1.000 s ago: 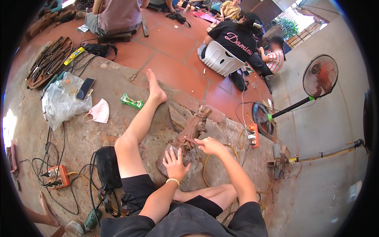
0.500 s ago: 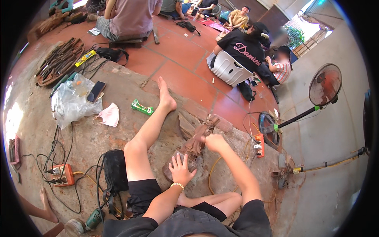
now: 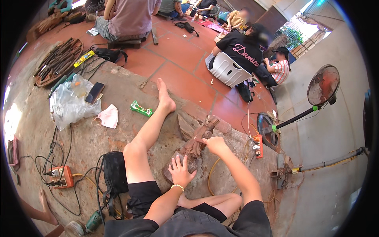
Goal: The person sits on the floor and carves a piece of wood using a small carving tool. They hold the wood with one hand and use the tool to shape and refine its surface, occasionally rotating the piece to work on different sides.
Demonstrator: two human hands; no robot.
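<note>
A reddish-brown carved wooden piece (image 3: 194, 145) lies on the floor in front of me, its narrow end pointing away to the right. My left hand (image 3: 181, 170), with a beaded bracelet at its wrist, rests on the broad, blocky near end of the piece, fingers spread. Beside the middle of the carving is my right hand (image 3: 216, 145), curled closed with a fingertip reaching the wood. Whatever those fingers may hold is hidden. Rough wooden slabs (image 3: 187, 125) lie against the carving's far left side.
Orange power strips (image 3: 63, 177) (image 3: 257, 146) with cables lie on both sides. A black bag (image 3: 114, 170) and green power tool (image 3: 94, 221) are left of my leg. Farther off are a plastic bag (image 3: 69, 104), phone (image 3: 94, 93), mask (image 3: 107, 117), green packet (image 3: 141, 109), fan (image 3: 323, 85) and seated people.
My right hand has shifted slightly at the carving, and its fingertip now shows more clearly. The left hand stays spread in place. The whole view has moved a little.
</note>
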